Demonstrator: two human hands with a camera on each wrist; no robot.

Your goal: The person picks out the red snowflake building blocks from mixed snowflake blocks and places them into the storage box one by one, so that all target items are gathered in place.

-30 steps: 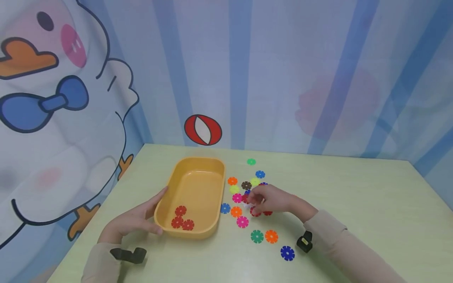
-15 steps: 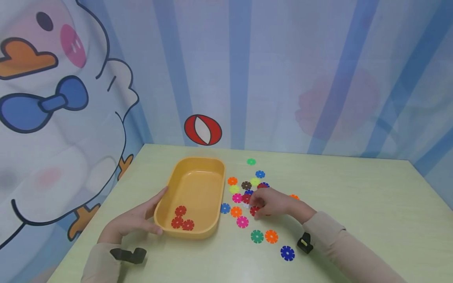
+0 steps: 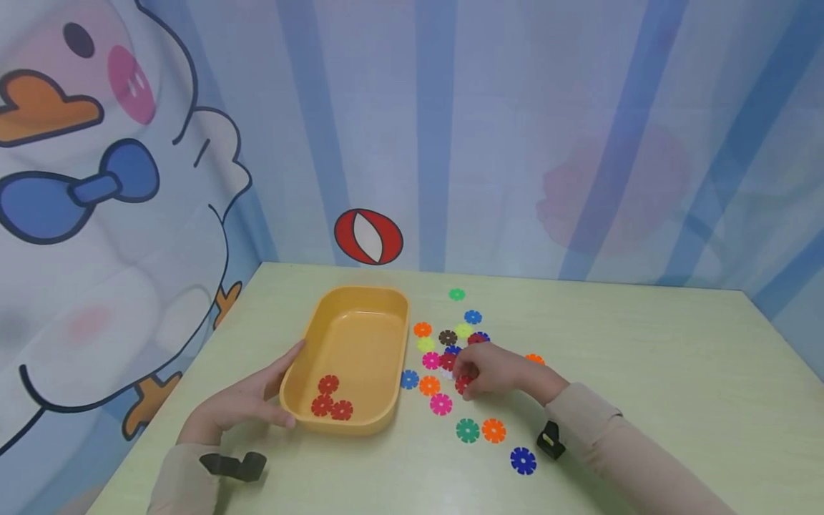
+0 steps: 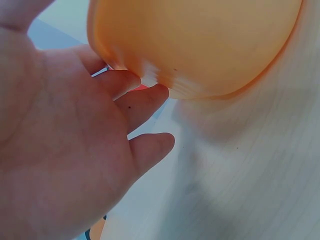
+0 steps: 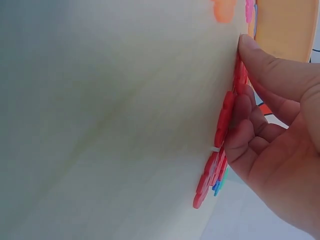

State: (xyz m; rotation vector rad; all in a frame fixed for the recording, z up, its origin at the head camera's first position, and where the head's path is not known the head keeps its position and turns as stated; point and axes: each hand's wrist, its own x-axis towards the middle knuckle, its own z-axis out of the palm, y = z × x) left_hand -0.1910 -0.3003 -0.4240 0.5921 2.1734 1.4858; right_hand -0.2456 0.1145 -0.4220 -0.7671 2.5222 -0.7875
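Shifted slightly toward me over the past second, my right hand (image 3: pixel 497 372) now bares an orange disc (image 3: pixel 534 358) beyond its wrist; nothing else on the table (image 3: pixel 631 372) has plainly moved. At left, my left hand (image 3: pixel 234 405) spreads wide, fingers against the outer wall and thumb at the near corner of a yellow tray (image 3: pixel 360 336). Three red discs (image 3: pixel 323 405) lie at the tray's near end. To its right, past a blue disc (image 3: pixel 410 379), runs a scatter of colors, and my right hand bends over it, thumb and forefinger set narrowly about a red disc (image 3: pixel 462 385); the hand hides part of it, so whether I have it pinched I cannot tell. Trouble could come from thinness: pieces lying this flat may skid instead of lifting, and a second red disc (image 3: pixel 448 361), tight beside a pink disc (image 3: pixel 431 360), could be dragged along by a stray fingertip. A hard push by my left hand might also slide the tray. The red disc at my fingertips, down at table level between tray and wrist, looks thin, round and notched along its edge.
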